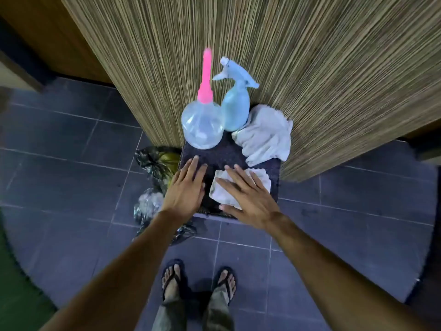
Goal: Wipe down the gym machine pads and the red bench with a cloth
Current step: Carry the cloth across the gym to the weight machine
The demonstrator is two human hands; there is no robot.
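A folded white cloth [223, 191] lies on a dark stool top [222, 154] in front of me. My right hand [245, 194] rests flat on this cloth with its fingers spread. My left hand [187, 187] lies flat on the stool's dark surface beside the cloth, fingers apart, holding nothing. A second, crumpled pale cloth [265, 134] sits at the stool's back right corner. No gym machine or red bench is in view.
A clear round bottle with a pink spout [202, 125] and a light blue spray bottle [235, 103] stand at the stool's back, against a striped wooden wall [334, 80]. Dark plastic bags [155, 177] lie on the grey tiled floor left of the stool.
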